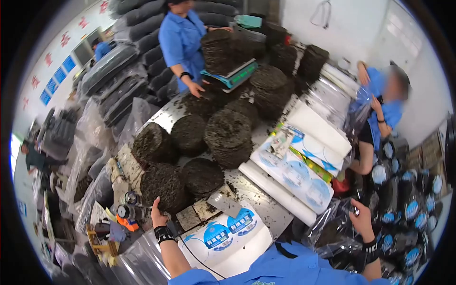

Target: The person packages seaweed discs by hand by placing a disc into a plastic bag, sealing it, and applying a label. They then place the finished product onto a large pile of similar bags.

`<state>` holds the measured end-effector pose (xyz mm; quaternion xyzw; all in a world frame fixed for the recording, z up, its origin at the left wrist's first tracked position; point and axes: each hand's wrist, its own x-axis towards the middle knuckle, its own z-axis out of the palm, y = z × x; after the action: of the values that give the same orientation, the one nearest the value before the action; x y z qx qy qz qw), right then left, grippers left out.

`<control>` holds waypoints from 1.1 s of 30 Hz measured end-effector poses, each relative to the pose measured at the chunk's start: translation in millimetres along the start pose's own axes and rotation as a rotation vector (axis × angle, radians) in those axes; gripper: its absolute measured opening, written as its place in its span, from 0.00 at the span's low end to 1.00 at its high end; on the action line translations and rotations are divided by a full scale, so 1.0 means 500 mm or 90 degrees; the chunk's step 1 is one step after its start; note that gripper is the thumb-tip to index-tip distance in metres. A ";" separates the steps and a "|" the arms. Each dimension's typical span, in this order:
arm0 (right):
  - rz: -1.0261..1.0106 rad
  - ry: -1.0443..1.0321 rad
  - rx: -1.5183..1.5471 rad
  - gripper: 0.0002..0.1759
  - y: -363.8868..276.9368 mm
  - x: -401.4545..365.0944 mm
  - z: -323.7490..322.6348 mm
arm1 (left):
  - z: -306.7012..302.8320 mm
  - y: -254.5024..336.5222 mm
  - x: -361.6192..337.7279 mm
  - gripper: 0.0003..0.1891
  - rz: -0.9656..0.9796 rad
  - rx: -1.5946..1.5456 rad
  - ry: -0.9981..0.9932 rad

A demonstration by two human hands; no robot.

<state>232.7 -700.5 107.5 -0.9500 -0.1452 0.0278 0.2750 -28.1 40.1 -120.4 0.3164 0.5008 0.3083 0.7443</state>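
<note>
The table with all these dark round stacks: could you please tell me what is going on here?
The person's left hand rests open on the nearest stack of dark discs on the metal table. Their right hand is down among clear plastic bags beside it; its grip is hidden. At the far end, a co-worker in blue stands at a scale loaded with more discs.

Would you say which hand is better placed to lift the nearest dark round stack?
Probably the left hand: it touches the stack at its near edge, while the right hand is away among clear plastic bags.
</note>
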 end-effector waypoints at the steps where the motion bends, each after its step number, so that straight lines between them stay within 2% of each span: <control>1: 0.047 -0.008 0.010 0.28 -0.013 -0.004 -0.007 | -0.002 -0.007 0.017 0.19 0.033 -0.005 0.008; 3: 0.108 -0.014 0.024 0.28 -0.027 -0.010 -0.014 | 0.019 0.013 -0.008 0.20 0.011 -0.017 -0.011; 5: 0.094 0.014 0.059 0.28 -0.012 -0.018 -0.015 | 0.026 0.025 -0.022 0.27 -0.014 -0.035 -0.022; 6: 0.107 0.015 0.064 0.28 0.003 -0.020 -0.018 | 0.003 0.023 -0.013 0.27 -0.016 -0.022 -0.027; 8: 0.058 0.031 0.010 0.29 0.034 -0.027 -0.027 | -0.036 0.019 0.011 0.32 -0.045 -0.153 -0.036; 9: 0.067 0.039 0.028 0.30 0.019 -0.028 -0.038 | -0.009 0.028 -0.052 0.34 -0.046 -0.144 -0.054; 10: 0.081 0.046 0.033 0.30 0.014 -0.022 -0.044 | -0.031 0.016 -0.048 0.34 -0.028 -0.188 -0.085; 12: -0.016 0.016 0.023 0.32 0.014 -0.023 -0.073 | -0.006 -0.007 -0.138 0.34 0.065 -0.154 -0.180; 14: -0.140 0.023 -0.050 0.34 0.045 -0.016 -0.081 | 0.039 -0.056 -0.211 0.34 0.098 -0.154 -0.219; 16: -0.148 -0.012 -0.034 0.36 0.070 -0.012 -0.094 | 0.138 -0.104 -0.309 0.37 -0.002 -0.294 -0.228; 18: -0.176 -0.037 -0.001 0.37 0.110 -0.004 -0.099 | 0.200 -0.182 -0.347 0.39 -0.057 -0.273 -0.615; 19: -0.163 -0.024 -0.003 0.37 0.117 -0.001 -0.108 | 0.231 -0.218 -0.378 0.43 -0.098 -0.262 -0.651; 20: -0.178 -0.026 0.029 0.36 0.122 0.004 -0.111 | 0.329 -0.246 -0.485 0.45 -0.167 -0.354 -0.261; 22: -0.200 -0.023 0.069 0.35 0.131 0.008 -0.111 | 0.463 -0.306 -0.646 0.43 -0.083 -0.134 -0.762; 23: -0.187 -0.047 0.102 0.35 0.133 0.006 -0.123 | 0.481 -0.360 -0.669 0.39 -0.113 -0.145 -0.838; 24: -0.172 -0.071 0.136 0.34 0.138 0.003 -0.132 | 0.522 -0.384 -0.751 0.37 -0.126 -0.053 -0.728; 25: -0.165 -0.076 0.182 0.34 0.148 -0.001 -0.139 | 0.568 -0.392 -0.855 0.33 -0.085 0.087 -0.606; 26: -0.160 -0.065 0.192 0.34 0.160 -0.003 -0.138 | 0.580 -0.430 -0.889 0.31 -0.144 0.117 -0.592; 27: -0.136 -0.126 0.322 0.34 0.175 -0.002 -0.137 | 0.585 -0.470 -0.908 0.30 -0.181 0.105 -0.669; 28: -0.116 -0.184 0.452 0.34 0.196 -0.004 -0.139 | 0.586 -0.519 -0.917 0.33 -0.044 0.144 -0.639; 29: -0.230 -0.112 0.454 0.34 0.223 -0.010 -0.142 | 0.572 -0.540 -0.907 0.41 0.171 0.343 -0.679; 30: -0.223 -0.087 0.465 0.34 0.242 -0.014 -0.155 | 0.551 -0.549 -0.898 0.49 0.397 0.536 -0.702; 31: -0.187 -0.127 0.399 0.34 0.261 -0.015 -0.171 | 0.543 -0.554 -0.902 0.58 0.287 0.481 -0.729; 32: -0.150 -0.172 0.335 0.35 0.279 -0.019 -0.182 | 0.515 -0.573 -0.830 0.63 0.468 0.569 -0.747; 33: -0.252 -0.090 0.357 0.37 0.296 -0.026 -0.180 | 0.551 -0.549 -0.906 0.57 0.546 0.503 -0.752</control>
<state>270.9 -869.9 104.6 -0.7864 -0.3322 0.0784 0.5149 130.1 -523.5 -3.0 0.8278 -0.0652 0.1500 0.5366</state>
